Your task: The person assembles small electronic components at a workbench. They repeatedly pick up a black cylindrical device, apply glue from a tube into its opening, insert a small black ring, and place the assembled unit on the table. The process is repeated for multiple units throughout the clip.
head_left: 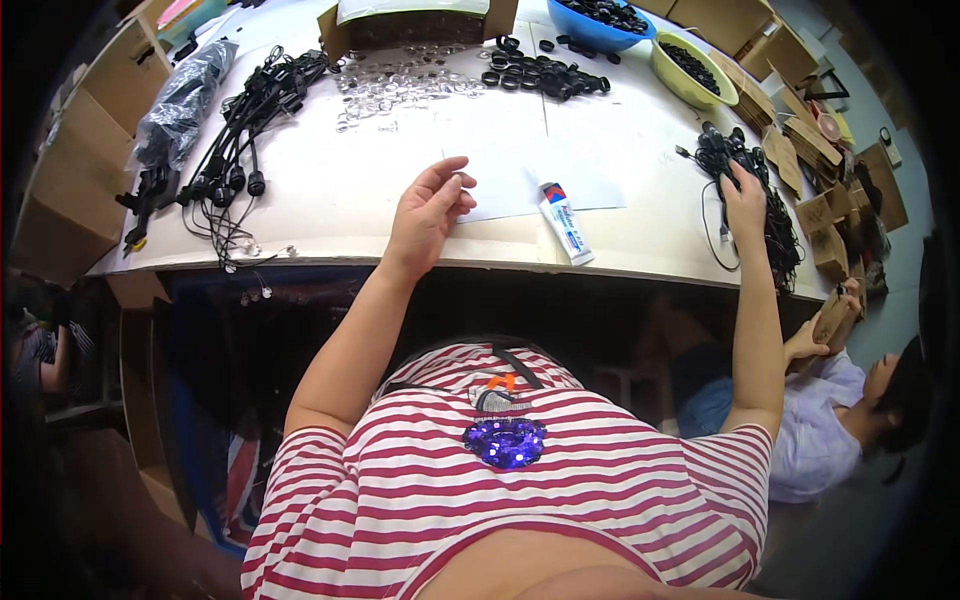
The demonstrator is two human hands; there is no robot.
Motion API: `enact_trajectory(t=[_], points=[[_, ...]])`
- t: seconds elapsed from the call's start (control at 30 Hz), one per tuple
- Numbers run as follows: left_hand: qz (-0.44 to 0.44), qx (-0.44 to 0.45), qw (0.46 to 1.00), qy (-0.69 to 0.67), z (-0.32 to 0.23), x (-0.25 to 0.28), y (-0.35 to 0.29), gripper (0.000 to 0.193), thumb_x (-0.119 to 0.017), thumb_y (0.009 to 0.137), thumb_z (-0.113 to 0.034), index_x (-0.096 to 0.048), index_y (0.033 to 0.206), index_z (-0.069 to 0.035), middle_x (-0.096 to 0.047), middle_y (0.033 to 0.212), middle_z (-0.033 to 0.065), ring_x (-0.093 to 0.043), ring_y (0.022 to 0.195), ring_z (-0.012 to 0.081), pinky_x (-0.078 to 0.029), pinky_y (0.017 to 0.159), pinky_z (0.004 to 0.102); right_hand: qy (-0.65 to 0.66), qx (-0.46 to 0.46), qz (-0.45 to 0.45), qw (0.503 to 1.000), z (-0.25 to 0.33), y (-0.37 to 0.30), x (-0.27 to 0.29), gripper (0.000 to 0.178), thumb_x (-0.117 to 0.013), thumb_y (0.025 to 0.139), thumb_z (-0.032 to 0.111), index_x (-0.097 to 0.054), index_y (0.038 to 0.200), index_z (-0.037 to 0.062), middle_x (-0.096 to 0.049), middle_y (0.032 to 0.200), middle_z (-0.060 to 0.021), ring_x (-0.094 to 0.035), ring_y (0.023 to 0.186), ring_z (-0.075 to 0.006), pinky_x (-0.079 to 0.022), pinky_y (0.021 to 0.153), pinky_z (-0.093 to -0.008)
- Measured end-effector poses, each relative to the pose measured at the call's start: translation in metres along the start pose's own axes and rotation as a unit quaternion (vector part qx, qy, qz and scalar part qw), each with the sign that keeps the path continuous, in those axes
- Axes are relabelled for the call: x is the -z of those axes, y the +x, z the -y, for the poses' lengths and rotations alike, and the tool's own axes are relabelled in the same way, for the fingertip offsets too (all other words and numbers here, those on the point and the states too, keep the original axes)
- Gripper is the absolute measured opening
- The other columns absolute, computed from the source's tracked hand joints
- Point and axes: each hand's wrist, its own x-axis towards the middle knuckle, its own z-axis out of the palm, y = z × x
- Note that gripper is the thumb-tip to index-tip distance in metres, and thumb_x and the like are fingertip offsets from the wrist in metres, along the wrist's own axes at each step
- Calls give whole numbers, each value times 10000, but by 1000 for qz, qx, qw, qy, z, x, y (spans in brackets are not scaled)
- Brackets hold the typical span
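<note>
My left hand (428, 222) is raised over the table's near edge, thumb pressed to curled fingers; whatever may be between them is too small to make out. At the right end of the table, my right hand (745, 203) reaches into a pile of black cables (778, 225), its fingers closed on a cable. Between my hands a white squeeze tube (568, 228) with a blue and red end lies near the edge. Its upper end rests by white paper (500, 190) on the tabletop.
Clear round pieces (400, 88) and black rings (530, 75) are spread at the back. Behind them stand a blue basin (585, 38) and a yellow-green bowl (688, 88) of black parts. Black corded fittings (245, 130) lie left. A person (820, 430) holding cardboard sits at right.
</note>
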Motion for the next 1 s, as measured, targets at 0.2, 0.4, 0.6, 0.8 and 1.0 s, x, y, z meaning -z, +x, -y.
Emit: enact_trajectory(t=[0.2,0.4,0.6,0.8,1.0], points=[[7,29,986,162,-5,-3,4,278,-494,890,-110,-504,1150,-12,-548,956,53,-523,799,98,-421,738,216,130,91,-23,987,118,32,-82,335,-604,771,204,-595,1063,42,-577,1035,-162,-508,998,-309,-373,898,-374],[-21,-29,922,387,-40,14,62,275,-540,862,-136,-551,1114,-27,-586,980,48,-541,811,99,-421,743,232,191,-7,-83,978,97,56,-160,285,-580,772,177,-618,1033,70,-586,1041,-134,-507,1008,-282,-365,910,-366],[63,-132,797,586,-32,0,178,284,-548,847,-162,-562,1072,10,-595,960,89,-562,855,162,-433,791,261,270,-38,-93,958,95,61,-148,229,-549,781,117,-638,986,71,-610,992,-114,-547,962,-262,-409,869,-340],[138,-223,592,762,23,-49,310,338,-525,837,-252,-567,1066,-7,-569,1033,210,-535,978,342,-409,869,366,311,-30,-72,947,94,64,-139,188,-537,792,88,-647,941,57,-613,950,-122,-578,900,-265,-446,806,-329],[175,-210,525,806,68,-71,383,381,-494,854,-387,-533,1176,-186,-528,1127,186,-509,1033,345,-401,886,395,330,-13,-61,942,94,63,-133,166,-545,784,78,-652,909,56,-614,922,-126,-590,841,-277,-461,761,-342]])
